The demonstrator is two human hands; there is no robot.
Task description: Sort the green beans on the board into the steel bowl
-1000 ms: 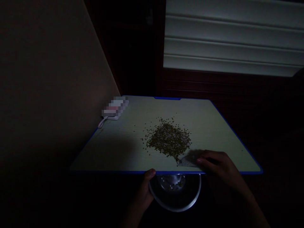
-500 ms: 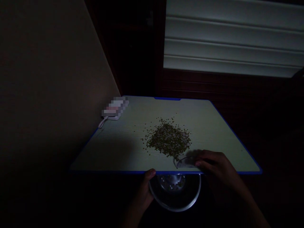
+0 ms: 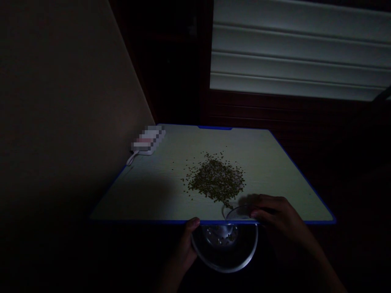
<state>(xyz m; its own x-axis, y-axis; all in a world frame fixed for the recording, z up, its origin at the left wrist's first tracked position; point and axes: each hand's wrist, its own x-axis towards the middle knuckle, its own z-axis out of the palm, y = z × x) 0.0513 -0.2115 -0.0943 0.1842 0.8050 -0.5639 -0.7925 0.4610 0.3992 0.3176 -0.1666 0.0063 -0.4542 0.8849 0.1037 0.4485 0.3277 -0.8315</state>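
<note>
A loose heap of small greenish-brown seeds point(image 3: 217, 179) lies on the pale table point(image 3: 269, 162), with stray ones scattered around it. My right hand point(image 3: 276, 209) is closed on a clear, curved-edged piece point(image 3: 238, 212), whose exact kind I cannot make out in the dim light. This piece rests at the table's near edge, just in front of the heap's closest seeds. Under that edge is a shiny metal bowl point(image 3: 226, 268) with some seeds inside. My left hand point(image 3: 187, 244) grips its left side, the thumb up against the table edge. The tabletop hides the bowl's far part.
A white object with a loop strap point(image 3: 149, 142), its face blurred out, lies at the table's far left corner by a wall point(image 3: 76, 81). Behind the table stand dark wooden panels and a pale slatted panel point(image 3: 290, 53). The room is dark.
My right hand has drawn the clear piece slightly toward me, down to the table's near edge. A few seeds trail nearer the edge. The left hand and bowl stay put.
</note>
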